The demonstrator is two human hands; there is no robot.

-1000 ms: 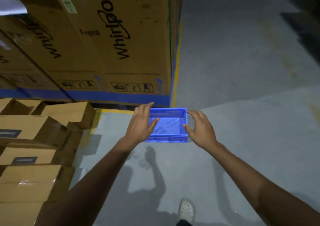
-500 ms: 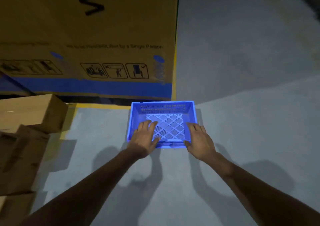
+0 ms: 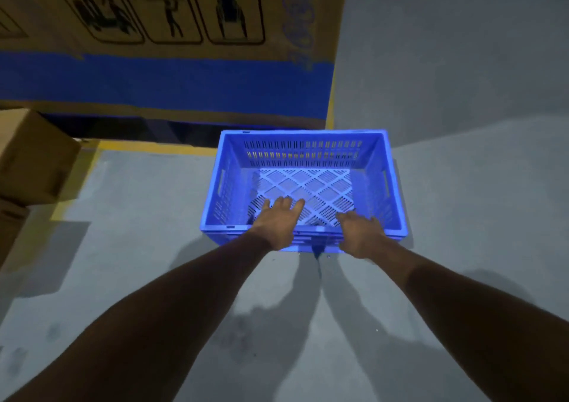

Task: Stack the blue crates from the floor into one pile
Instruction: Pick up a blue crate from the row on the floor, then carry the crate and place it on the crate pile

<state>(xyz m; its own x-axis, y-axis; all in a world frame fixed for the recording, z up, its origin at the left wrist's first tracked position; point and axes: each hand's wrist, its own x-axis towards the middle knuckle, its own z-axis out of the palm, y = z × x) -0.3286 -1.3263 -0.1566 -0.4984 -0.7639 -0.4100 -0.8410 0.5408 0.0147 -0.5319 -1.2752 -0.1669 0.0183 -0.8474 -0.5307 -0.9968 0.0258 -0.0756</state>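
Observation:
An empty blue crate [image 3: 374, 167] with slotted walls and a pale lattice bottom stands on the grey floor, just in front of me. Both my hands are on its near long rim. My left hand [image 3: 277, 223] lies over the rim left of centre, with its fingers reaching down inside the crate. Right of centre, my right hand [image 3: 360, 234] has its fingers curled over the same rim. No other crate is in view.
A large cardboard appliance box [image 3: 172, 63] with a blue band stands right behind the crate. Smaller cardboard boxes [image 3: 30, 155] are piled at the left edge. A yellow floor line [image 3: 154, 147] runs along the big box's foot. Bare grey floor lies to the right and towards me.
I have come closer and bent lower, so the crate looks larger. My hands went from its two short sides onto the near long rim and have settled over it.

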